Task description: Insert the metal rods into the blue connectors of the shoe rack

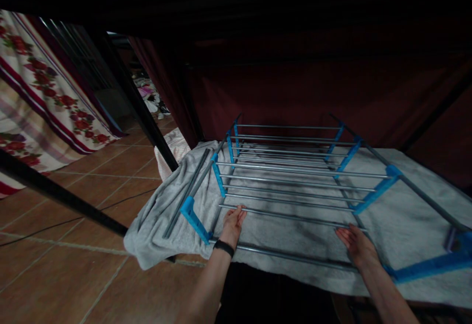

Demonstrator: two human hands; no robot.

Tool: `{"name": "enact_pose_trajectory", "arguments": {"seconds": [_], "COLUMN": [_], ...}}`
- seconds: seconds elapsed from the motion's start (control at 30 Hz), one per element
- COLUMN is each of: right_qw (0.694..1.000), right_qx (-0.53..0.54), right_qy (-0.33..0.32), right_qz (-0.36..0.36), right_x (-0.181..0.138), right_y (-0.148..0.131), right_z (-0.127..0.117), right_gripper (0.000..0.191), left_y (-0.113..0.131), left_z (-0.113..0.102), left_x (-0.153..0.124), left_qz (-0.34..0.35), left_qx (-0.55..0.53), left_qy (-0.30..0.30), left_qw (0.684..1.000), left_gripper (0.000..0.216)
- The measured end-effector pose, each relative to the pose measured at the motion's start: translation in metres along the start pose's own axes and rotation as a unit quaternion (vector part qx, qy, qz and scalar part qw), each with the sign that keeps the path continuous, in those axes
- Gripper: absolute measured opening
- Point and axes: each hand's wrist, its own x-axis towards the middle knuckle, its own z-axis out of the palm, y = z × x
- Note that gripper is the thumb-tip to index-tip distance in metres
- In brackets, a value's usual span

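Observation:
A rack of grey metal tubes with blue plastic brackets lies on a grey blanket. Both hands are at one thin metal rod near the front of the rack. My left hand, with a black band on the wrist, pinches the rod close to its left end. Thumb and fingers of my right hand hold it near the right end. In front of the rod runs a thicker front tube. Several more rods span the brackets behind it.
Two loose tubes lie on the blanket's left side. Dark posts and an overhead frame surround the blanket. A dark red curtain hangs behind. Left are a tiled floor, a cable and a flowered curtain.

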Motion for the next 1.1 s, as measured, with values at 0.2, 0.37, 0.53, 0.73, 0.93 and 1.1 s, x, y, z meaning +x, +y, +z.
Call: {"name": "enact_pose_trajectory", "arguments": {"seconds": [0.2,0.37,0.53,0.73,0.93,1.1], "right_qw": [0.999,0.998,0.998,0.997,0.996,0.995], "right_qx": [0.018,0.034,0.052,0.061,0.071,0.078], "right_qy": [-0.012,-0.021,-0.006,0.001,-0.004,-0.004], "right_qz": [-0.034,-0.038,-0.047,-0.047,-0.049,-0.056], "right_x": [-0.010,-0.028,-0.032,-0.034,-0.037,-0.039], "right_y": [0.001,-0.005,-0.007,-0.009,-0.009,-0.010], "right_z": [0.004,0.015,0.021,0.026,0.027,0.028], "right_gripper": [0.008,0.022,0.020,0.022,0.022,0.027], "left_y": [0.002,0.007,0.011,0.014,0.016,0.014], "left_z": [0.004,0.007,0.009,0.009,0.012,0.013], "left_x": [0.000,-0.001,0.003,0.008,0.003,0.006], "left_qz": [-0.008,-0.017,-0.030,-0.035,-0.038,-0.027], "left_qx": [0.028,0.051,0.076,0.091,0.114,0.123], "left_qy": [0.014,0.018,0.016,0.012,0.008,0.013], "left_qw": [0.999,0.998,0.997,0.995,0.993,0.992], "left_gripper": [0.031,0.034,0.033,0.033,0.035,0.034]}}
